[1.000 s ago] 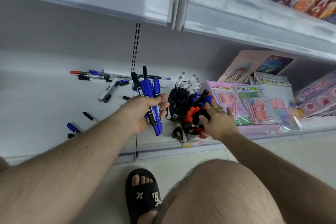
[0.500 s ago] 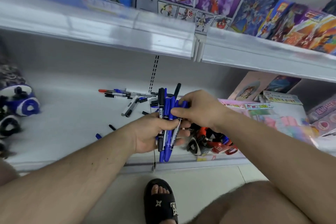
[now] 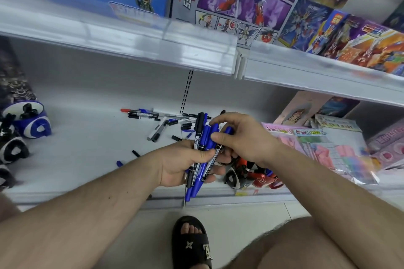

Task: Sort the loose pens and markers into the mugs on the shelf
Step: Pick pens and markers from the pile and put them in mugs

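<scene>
Markers (image 3: pixel 202 155), a blue and black bundle, sit clamped in the left hand (image 3: pixel 185 166) just over the shelf (image 3: pixel 72 159) front edge. Right hand (image 3: pixel 242 137) pinches one blue marker at the bundle's top, fingers curled round it. Loose pens (image 3: pixel 150 116) lie scattered behind the bundle toward the shelf back wall; a few stray caps sit left of the bundle, with bare shelf room further left of them. Mugs (image 3: pixel 251 172), red and black, stand right of the bundle at the shelf lip, partly hidden by the right forearm. Pink packets (image 3: pixel 323 148) crowd the space right of the mugs. Upper shelf rail (image 3: pixel 153 43) overhangs above.
</scene>
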`<state>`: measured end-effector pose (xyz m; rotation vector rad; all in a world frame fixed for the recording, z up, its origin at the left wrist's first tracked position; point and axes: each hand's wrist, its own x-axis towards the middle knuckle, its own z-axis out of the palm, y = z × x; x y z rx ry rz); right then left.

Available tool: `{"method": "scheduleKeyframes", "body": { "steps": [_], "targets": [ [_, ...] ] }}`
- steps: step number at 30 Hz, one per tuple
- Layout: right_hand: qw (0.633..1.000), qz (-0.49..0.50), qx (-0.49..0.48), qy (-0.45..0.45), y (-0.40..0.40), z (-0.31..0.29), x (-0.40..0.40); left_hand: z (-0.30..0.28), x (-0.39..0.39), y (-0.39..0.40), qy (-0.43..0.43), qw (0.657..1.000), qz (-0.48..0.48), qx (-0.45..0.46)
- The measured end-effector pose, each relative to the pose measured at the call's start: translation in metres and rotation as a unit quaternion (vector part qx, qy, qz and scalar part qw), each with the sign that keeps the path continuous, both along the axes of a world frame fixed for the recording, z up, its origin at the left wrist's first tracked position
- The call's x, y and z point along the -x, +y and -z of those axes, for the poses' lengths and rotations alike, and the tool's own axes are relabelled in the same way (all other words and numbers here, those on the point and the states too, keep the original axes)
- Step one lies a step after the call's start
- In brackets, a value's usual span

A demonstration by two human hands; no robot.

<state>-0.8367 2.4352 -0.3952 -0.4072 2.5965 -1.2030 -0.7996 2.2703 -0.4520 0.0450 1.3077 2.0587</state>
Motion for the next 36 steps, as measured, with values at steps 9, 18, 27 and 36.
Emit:
{"method": "scheduleKeyframes", "body": {
  "steps": [9,18,27,36],
  "targets": [
    [0.984,0.062,0.146,-0.077,0.028,-0.002,0.009,0.002,0.007,0.006,-0.008,0.999,-0.041,0.020],
    [0.983,0.143,0.104,-0.052,0.053,-0.005,0.026,0.003,0.023,0.037,-0.073,0.988,-0.136,0.021],
    [0.889,0.326,-0.221,0.232,0.162,0.036,0.068,0.037,0.059,0.069,-0.153,0.958,-0.241,-0.013],
    [0.883,0.298,-0.299,0.206,0.168,0.103,0.129,0.051,0.088,0.069,-0.141,0.947,-0.289,-0.017]
  ]
}}
